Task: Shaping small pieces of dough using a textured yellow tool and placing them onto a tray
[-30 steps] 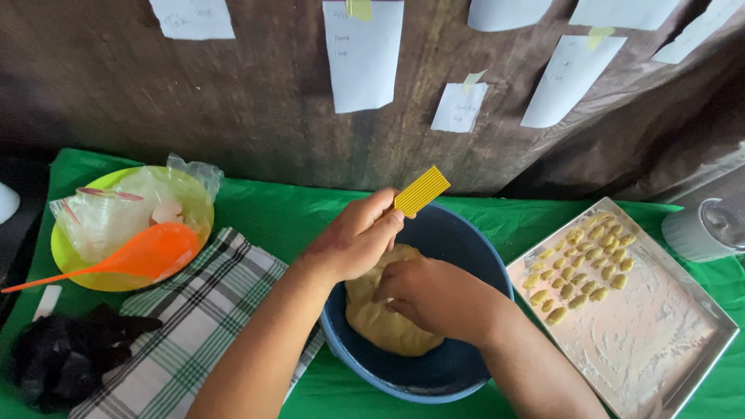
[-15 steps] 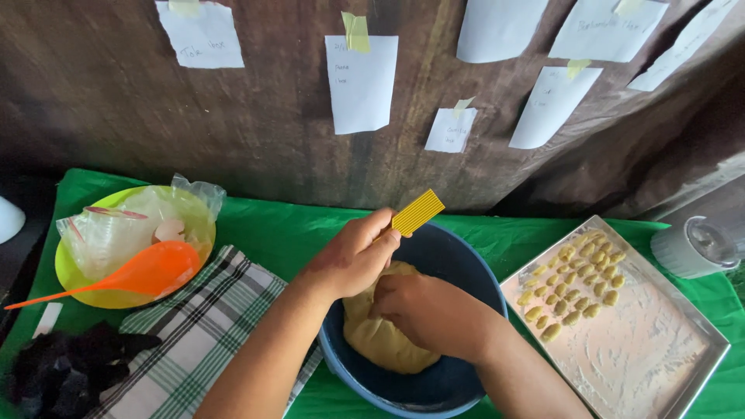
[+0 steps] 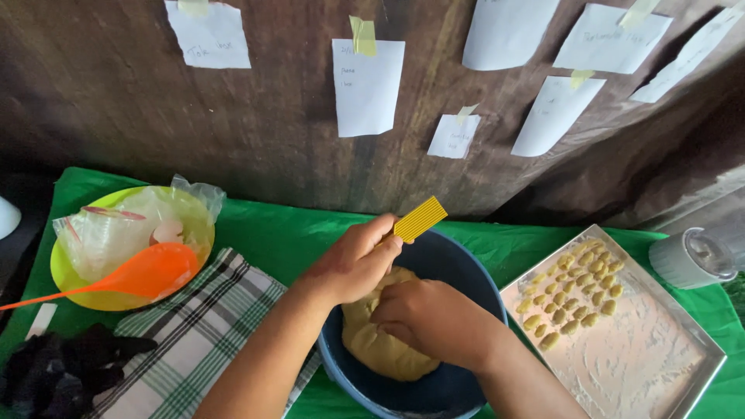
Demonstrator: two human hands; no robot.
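My left hand (image 3: pixel 353 260) grips a small yellow ridged board (image 3: pixel 420 219) and holds it over the near rim of a dark blue bowl (image 3: pixel 466 268). Inside the bowl lies a lump of tan dough (image 3: pixel 372 345). My right hand (image 3: pixel 434 320) rests on top of the dough with its fingers curled into it. To the right sits a floured metal tray (image 3: pixel 644 365) with several small shaped dough pieces (image 3: pixel 574 291) in its far corner.
A yellow-green plate (image 3: pixel 70 279) on the left holds a crumpled clear plastic bag (image 3: pixel 132 225) and an orange spoon (image 3: pixel 143 271). A checked cloth (image 3: pixel 194 341) and dark fabric (image 3: pixel 54 380) lie beside it. A white lidded container (image 3: pixel 698 260) stands at the right edge. Paper notes hang on the wooden wall.
The view has shifted slightly. Both hands stay at the bowl, the left still holding the ridged board, the right still pressed into the dough.
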